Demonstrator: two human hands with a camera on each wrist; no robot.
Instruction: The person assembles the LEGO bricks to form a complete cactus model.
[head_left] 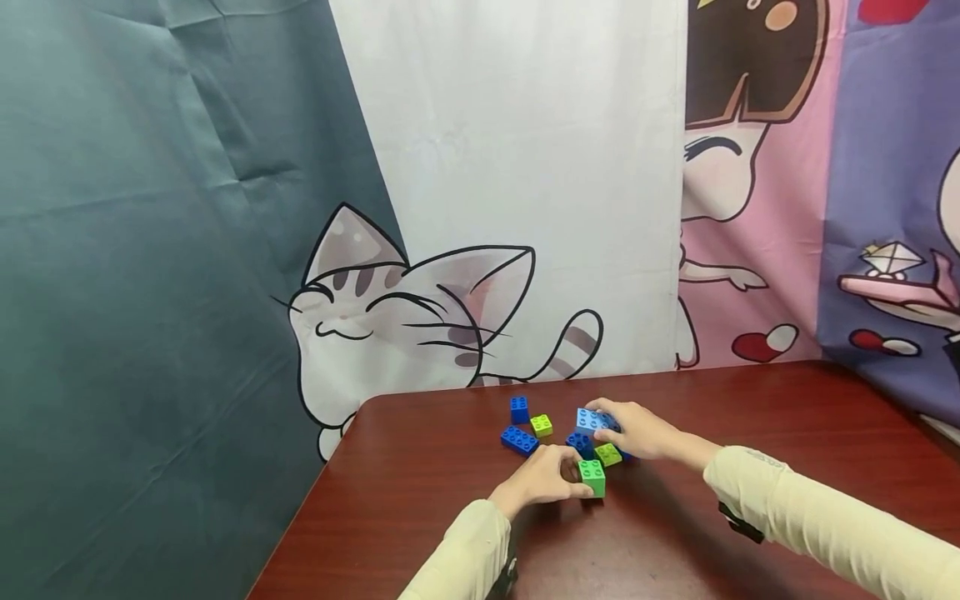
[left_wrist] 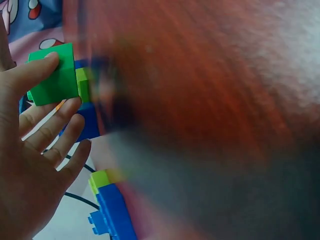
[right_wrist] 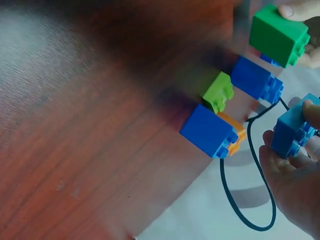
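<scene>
Presently both grips are occupied. My left grip (head_left: 543,477) pinches a bright-green toy brick (head_left: 592,479) between thumb and fingers, studs up, at the near side of the cluster; cannot tell if its base touches the reddish-brown worktop (head_left: 405,517). My right grip (head_left: 637,429) pinches a light-blue toy brick (head_left: 589,420), just beyond a dark-blue brick (head_left: 580,445). Beside that one: a lime brick (head_left: 608,455), then another blue brick (right_wrist: 204,129), with an orange brick (right_wrist: 235,125) close behind. Leftward: a long blue brick (head_left: 519,440), a second lime brick (head_left: 542,426), a small blue brick (head_left: 519,410).
</scene>
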